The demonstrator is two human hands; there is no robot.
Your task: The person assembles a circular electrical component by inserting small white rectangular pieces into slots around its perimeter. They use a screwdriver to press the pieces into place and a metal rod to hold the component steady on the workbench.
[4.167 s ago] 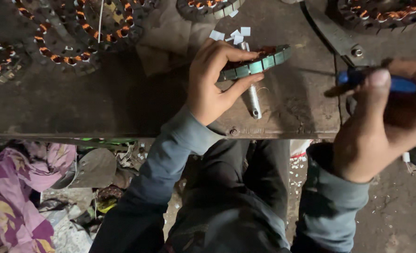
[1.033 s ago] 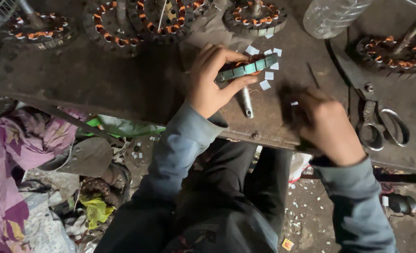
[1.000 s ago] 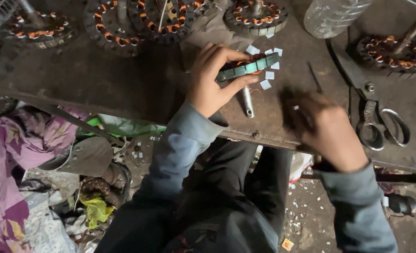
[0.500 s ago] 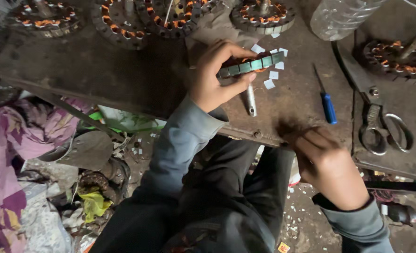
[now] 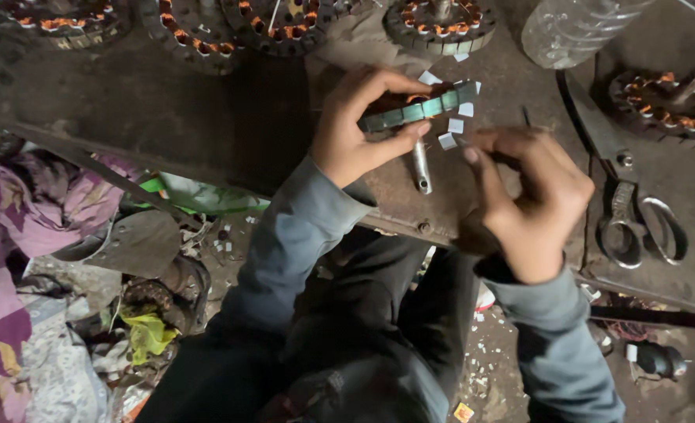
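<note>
Stator core on workbench, held on edge in left hand. Paper slips at 3 o'clock of it, touching right hand fingertips. Scissors at 3 o'clock of right hand. Wound stators at 12 o'clock; bottle at 1.

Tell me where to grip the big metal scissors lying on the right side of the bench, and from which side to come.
Take the large grey metal scissors by the two loop handles, which lie at the near end towards the person; the long blade points away, up the dark workbench. Coming from the near edge, from above, probably suits best, since they lie flat.
</note>
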